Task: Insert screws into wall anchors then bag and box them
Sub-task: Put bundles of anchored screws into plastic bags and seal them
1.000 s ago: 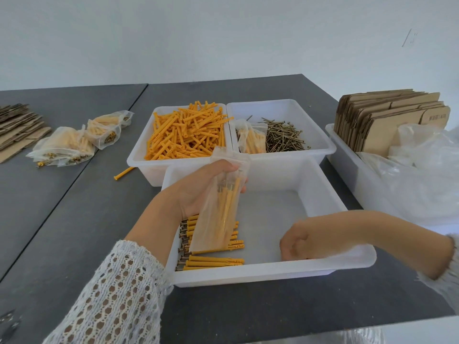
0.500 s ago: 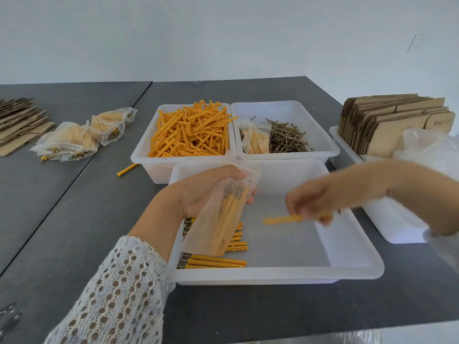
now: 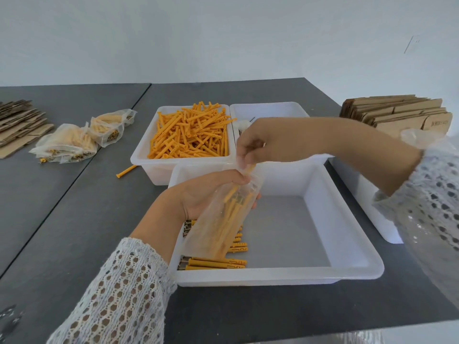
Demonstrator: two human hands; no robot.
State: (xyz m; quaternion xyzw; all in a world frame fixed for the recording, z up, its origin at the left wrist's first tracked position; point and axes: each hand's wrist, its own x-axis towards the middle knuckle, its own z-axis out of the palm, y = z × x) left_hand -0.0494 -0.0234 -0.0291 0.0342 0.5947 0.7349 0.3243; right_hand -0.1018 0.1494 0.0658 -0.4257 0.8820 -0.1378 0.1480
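One head-worn wide-angle view looks forward and down, close over the desk [image 3: 74, 219], with the wall across the frame's top.

A person's right forearm [image 3: 330, 142] hides most of the far white tray [image 3: 268, 110], its contents out of sight. The flat cardboard stack [image 3: 17, 127] runs off the left edge, and the clear plastic [image 3: 447, 232] at right is cut off. How many anchors fill the held bag [image 3: 223, 219] cannot be told.

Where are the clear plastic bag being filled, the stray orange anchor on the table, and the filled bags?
Clear plastic bag [image 3: 223, 219]: head view, mid-body.
Stray orange anchor [image 3: 126, 170]: head view, shaft.
Filled bags [image 3: 67, 145]: head view, largest bag's middle.
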